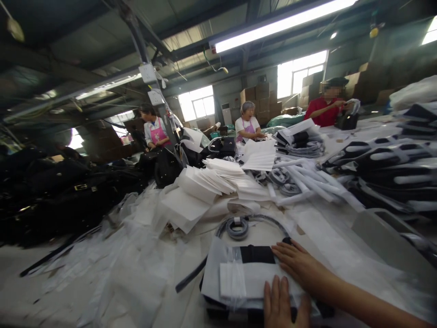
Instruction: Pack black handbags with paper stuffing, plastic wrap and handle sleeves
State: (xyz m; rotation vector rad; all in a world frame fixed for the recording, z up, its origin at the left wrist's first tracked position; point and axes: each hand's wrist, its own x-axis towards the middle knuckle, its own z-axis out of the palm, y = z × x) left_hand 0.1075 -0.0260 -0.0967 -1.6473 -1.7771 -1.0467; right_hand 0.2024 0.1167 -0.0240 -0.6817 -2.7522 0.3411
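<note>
A black bag (256, 254) lies flat before me, its front largely covered by white wrapping sheets (251, 279) and some clear plastic. My left hand (283, 303) rests on the lower part of the sheets, fingers spread. Coming in from the right, my right hand (302, 265) lies flat across the bag's upper right corner with fingers stretched out. Behind the bag curves a plastic-wrapped handle (264, 217), and a coiled grey strap (236, 228) sits inside its arc. A loose strap end (191, 275) sticks out at the left.
Stacked white paper sheets (205, 184) and wrapped straps (307, 180) lie beyond the bag. Black bags are heaped at left (68, 191) and piled at right (389, 168). Plastic film (126, 269) covers the table's left. Several people work further back, one in a red shirt (322, 110).
</note>
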